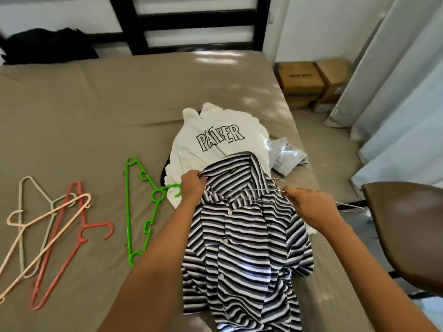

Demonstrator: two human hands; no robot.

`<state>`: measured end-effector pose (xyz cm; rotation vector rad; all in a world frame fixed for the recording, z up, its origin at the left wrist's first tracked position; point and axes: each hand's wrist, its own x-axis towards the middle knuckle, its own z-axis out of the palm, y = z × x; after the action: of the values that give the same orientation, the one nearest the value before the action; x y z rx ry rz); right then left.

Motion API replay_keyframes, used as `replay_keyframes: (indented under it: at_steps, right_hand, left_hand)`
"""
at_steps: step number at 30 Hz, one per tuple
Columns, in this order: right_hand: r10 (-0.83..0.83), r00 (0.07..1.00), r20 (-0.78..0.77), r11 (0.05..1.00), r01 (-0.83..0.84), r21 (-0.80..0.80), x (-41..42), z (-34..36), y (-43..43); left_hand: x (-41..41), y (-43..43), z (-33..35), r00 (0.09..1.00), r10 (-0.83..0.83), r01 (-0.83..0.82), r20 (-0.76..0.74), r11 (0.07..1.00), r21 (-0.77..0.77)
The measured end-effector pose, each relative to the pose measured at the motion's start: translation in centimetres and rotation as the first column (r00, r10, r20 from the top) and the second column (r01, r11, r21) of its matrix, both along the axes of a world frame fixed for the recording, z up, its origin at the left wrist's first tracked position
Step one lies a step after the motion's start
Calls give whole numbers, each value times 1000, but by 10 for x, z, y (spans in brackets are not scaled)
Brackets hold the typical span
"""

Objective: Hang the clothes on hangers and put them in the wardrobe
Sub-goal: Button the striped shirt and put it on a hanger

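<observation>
A black-and-white striped polo shirt (242,243) lies on the bed in front of me. My left hand (193,188) pinches its collar at the left. My right hand (309,204) grips a thin metal wire hanger (350,206) that runs across the collar opening and sticks out to the right. Behind the striped shirt lies a white shirt with black outlined letters (215,140), with a pale crumpled garment (286,154) to its right. A green plastic hanger (141,207) lies just left of the pile.
A coral hanger (72,238), a peach hanger (43,238) and a grey-green hanger (22,236) overlap at the far left of the tan bed (96,116). A brown chair (407,224) stands at right. Cardboard boxes (311,82), curtains (407,92) and a black cloth (48,46) lie beyond.
</observation>
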<state>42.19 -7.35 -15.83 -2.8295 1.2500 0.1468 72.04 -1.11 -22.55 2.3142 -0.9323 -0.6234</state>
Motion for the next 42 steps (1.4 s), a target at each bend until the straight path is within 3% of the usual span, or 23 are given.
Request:
replay_keyframes:
  at_steps: [4,7,12,14,20,23,25,26,28,30,32,34,35,36,37,38,39,42]
  right_hand:
    - [5,996,91,991,-17,133,17,-10,-10]
    - [21,991,129,980,-46,196,37,-10,-21]
    - [-13,999,50,1000,12,27,43,5,-43]
    - [-15,999,31,1000,15,3,43,10,-44]
    - [275,952,136,943,-295,155,81,10,-23]
    - [344,922,176,917,-370,146,103,-4,-15]
    - [351,896,270,910,-395,125,111,-11,-10]
    - [339,891,301,914,-388,120,112,-13,-9]
    - [288,896,339,931,-345,122,113,-17,-9]
    - [242,892,381,936,-319,151,119,-19,-7]
    - [200,878,435,935,-304,182,127,-20,-2]
    - [24,823,567,975,-143,167,131,-28,4]
    - [-138,732,667,985,30,171,129,-33,8]
    - [-323,580,748,946,229,230,124,-40,12]
    - [-491,411,768,857,389,340,117,-48,16]
    - [-626,298,721,752,475,457,111,-56,20]
    - [-722,277,634,674,491,552,107,-68,23]
    - [-759,476,445,636,392,664,111,-89,29]
  left_hand:
    - [-17,10,25,990,-114,101,-80,983,-156]
    - [-20,24,33,965,-250,236,-75,959,-158]
    - [3,37,44,961,-237,259,142,952,-165]
    - [9,37,50,960,-230,255,158,955,-155]
    - [-8,24,61,954,-242,208,-178,960,-189]
    - [-16,25,62,850,-287,194,-442,950,-244]
    - [-15,31,65,818,-326,208,-474,936,-284]
    - [-9,35,66,835,-363,254,-414,921,-296]
    - [4,45,66,863,-481,447,-152,870,-209]
    - [7,56,59,820,-570,558,-56,816,-151]
    - [-3,63,51,837,-547,536,-24,826,-173]
    - [-11,67,45,884,-458,468,96,861,-200]
    - [-10,70,40,902,-407,430,143,876,-218]
    - [-9,72,38,921,-357,387,157,891,-239]
    - [-5,74,35,935,-319,350,155,901,-257]
    - [-1,77,32,944,-296,325,146,909,-260]
    - [1,79,28,946,-289,318,145,913,-257]
    - [8,84,21,931,-329,358,158,907,-222]
